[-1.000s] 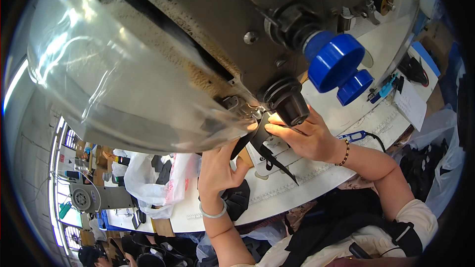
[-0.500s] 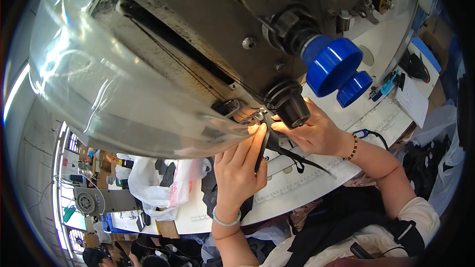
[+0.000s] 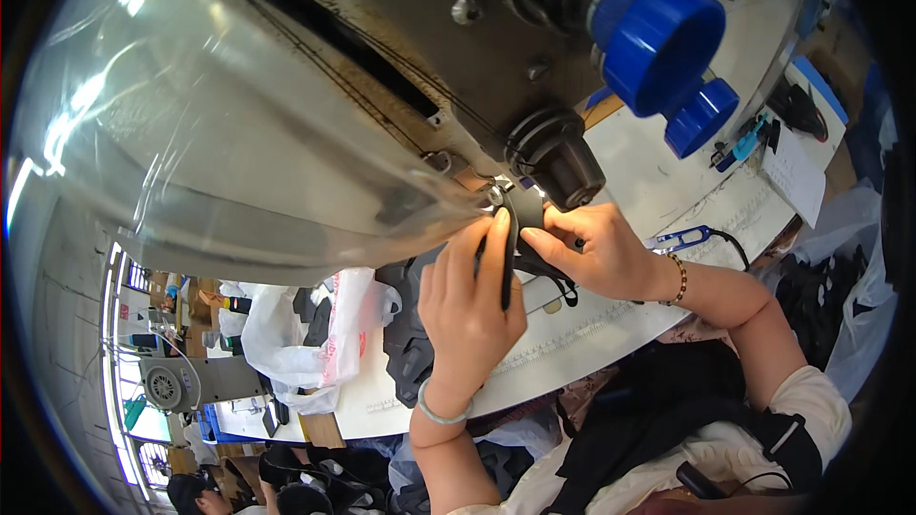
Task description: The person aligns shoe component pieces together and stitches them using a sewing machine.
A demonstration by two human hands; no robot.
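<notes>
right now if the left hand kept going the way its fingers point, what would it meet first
Probably the small metal part under the sewing machine head; the left hand fingertips already nearly touch it, pressing the black strap.

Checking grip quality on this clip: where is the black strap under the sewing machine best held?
Best pinched flat on both sides of the needle, as now: left hand from the near side along the black strap, right hand from the right. It is thin and limp, so two holds probably keep it taut.

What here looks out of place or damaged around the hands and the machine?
Nothing stands out. Both hands, left and right, hold a black strap under the sewing machine. Blue snips lie flat on the table; nothing looks spilled or broken.
</notes>
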